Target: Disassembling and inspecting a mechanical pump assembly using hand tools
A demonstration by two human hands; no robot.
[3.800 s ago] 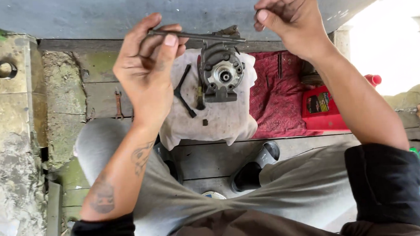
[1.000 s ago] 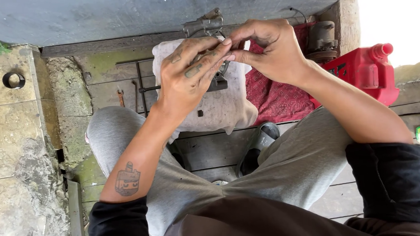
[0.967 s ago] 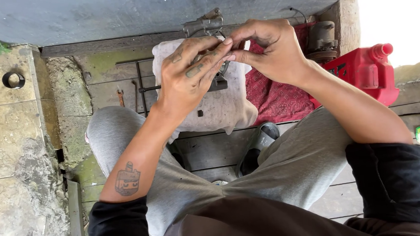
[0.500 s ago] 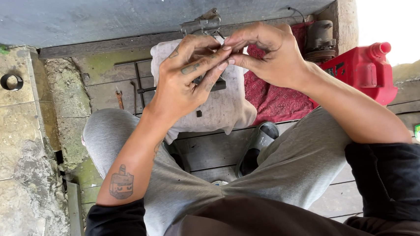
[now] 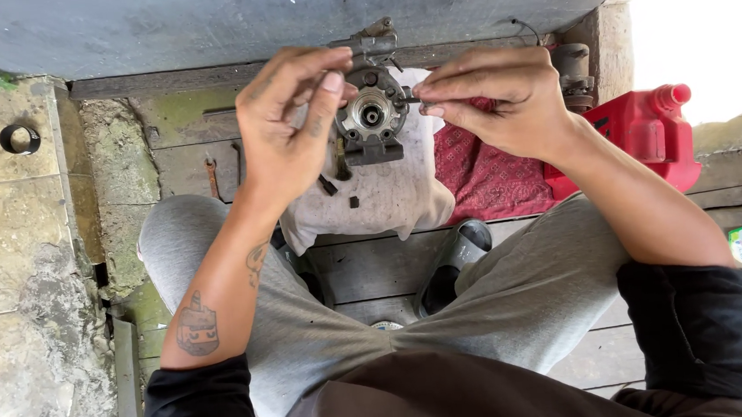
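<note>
A makeshift outdoor repair spot: weathered wooden planks set against a grey concrete wall, a grimy round metal engine part on a stained white rag, a red plastic fuel can, cracked stone paving.

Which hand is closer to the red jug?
Right. The right hand is up beside the metal part, a short way left of the red jug. The left hand is farther off, on the part's other side.

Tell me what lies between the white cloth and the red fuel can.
In the head view, a dark red patterned cloth lies between the white cloth and the red fuel can.
</note>
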